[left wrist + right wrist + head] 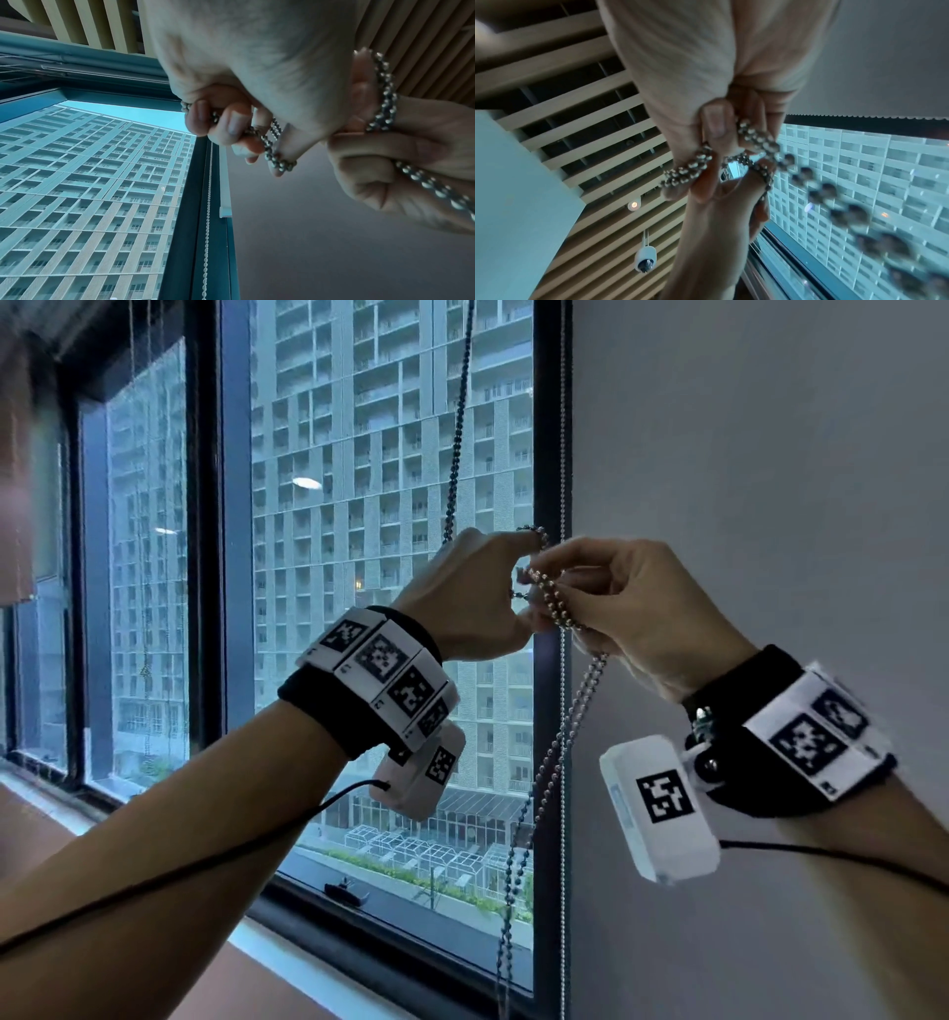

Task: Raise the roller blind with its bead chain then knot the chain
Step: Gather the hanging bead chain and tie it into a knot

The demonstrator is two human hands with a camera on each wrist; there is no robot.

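The metal bead chain (458,423) drops from above in front of the bare window glass to my left hand (531,580). This hand grips it, with a loop laid over the index fingertip. My right hand (552,595) pinches a doubled stretch of chain just right of the left fingers, and the rest hangs below as a long loop (557,747). In the left wrist view my left hand (257,138) has curled fingers around the chain (384,93). In the right wrist view my right hand (721,142) pinches bunched beads (687,174). No blind fabric shows in the head view.
A second, thinner bead chain (564,454) hangs straight along the dark window frame (549,428). A plain grey wall (770,454) lies to the right. The window sill (287,963) runs below. A slatted ceiling (582,113) with a hanging camera (645,257) is overhead.
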